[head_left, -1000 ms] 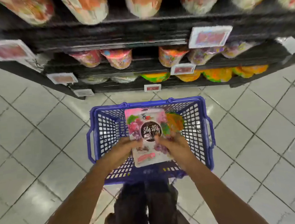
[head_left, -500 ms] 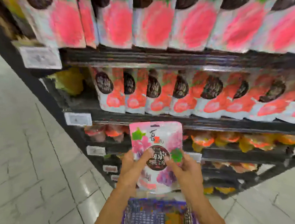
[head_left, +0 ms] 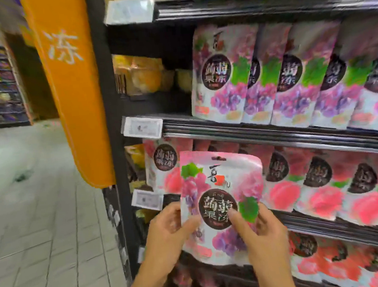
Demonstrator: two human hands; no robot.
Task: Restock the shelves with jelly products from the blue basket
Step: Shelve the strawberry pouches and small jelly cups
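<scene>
A pink grape jelly pouch (head_left: pixel 218 186) with a dark round label is held upright in front of the shelves. My left hand (head_left: pixel 168 233) grips its lower left edge and my right hand (head_left: pixel 262 230) grips its lower right. Above it, a row of matching grape jelly pouches (head_left: pixel 269 78) stands on a shelf, with a dark gap to their left. Behind the held pouch is a row of peach jelly pouches (head_left: pixel 322 185). The blue basket is out of view.
An orange banner (head_left: pixel 70 84) hangs on the shelf's left end post. Yellow packaged goods (head_left: pixel 142 74) sit at the back of the gap. White price tags (head_left: pixel 142 129) are fixed to the shelf edges. Tiled aisle floor (head_left: pixel 42 211) lies to the left.
Both hands lifted the pouch out of the blue basket and up in front of the shelves. The view rose from the basket to the grape and peach rows.
</scene>
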